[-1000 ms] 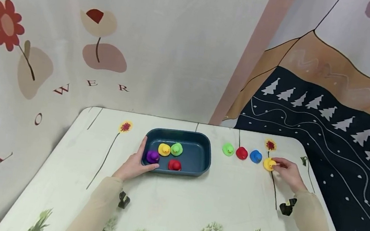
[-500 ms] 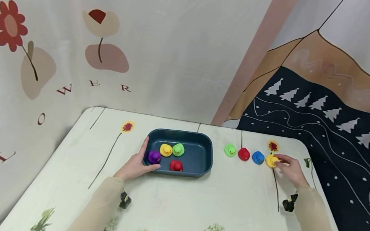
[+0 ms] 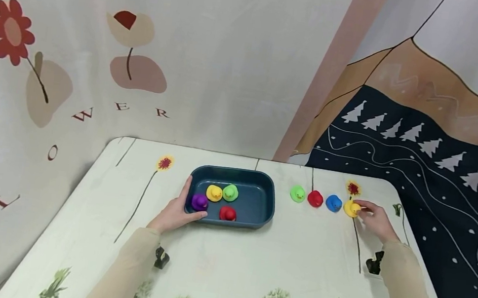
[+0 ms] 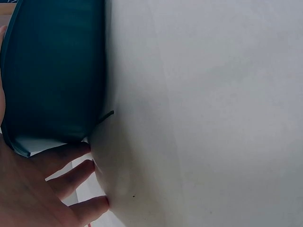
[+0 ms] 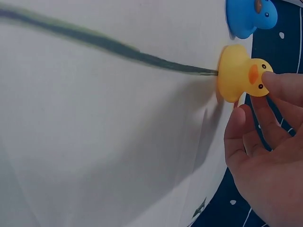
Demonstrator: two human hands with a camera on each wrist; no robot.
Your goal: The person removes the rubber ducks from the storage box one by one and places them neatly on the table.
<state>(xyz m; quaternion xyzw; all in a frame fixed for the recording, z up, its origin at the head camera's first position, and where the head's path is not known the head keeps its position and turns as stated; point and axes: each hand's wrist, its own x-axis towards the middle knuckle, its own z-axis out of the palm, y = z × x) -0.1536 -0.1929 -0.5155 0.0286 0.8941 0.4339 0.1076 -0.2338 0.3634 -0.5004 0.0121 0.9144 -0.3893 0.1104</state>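
Note:
At the right of the table, my right hand (image 3: 374, 220) pinches a yellow rubber duck (image 3: 350, 208) by its head between thumb and fingers. In the right wrist view the duck (image 5: 231, 71) sits upright, with its orange beak showing. Beside it a blue duck (image 3: 334, 203), a red duck (image 3: 315, 199) and a light green duck (image 3: 297, 193) continue a row to the left. My left hand (image 3: 175, 215) grips the left end of a dark blue tray (image 3: 252, 223), thumb at the front rim, fingers along the side.
Inside the tray sit a purple duck (image 3: 199, 202), a yellow duck (image 3: 214, 193), a green duck (image 3: 230, 192) and a red duck (image 3: 227, 213). A flower-print cloth covers the table (image 3: 225, 261). Printed curtains (image 3: 231, 68) rise behind it and on both sides.
My right hand has moved the yellow duck slightly toward the back, into line with the blue duck. The left hand stays on the tray. The head view has shifted a little.

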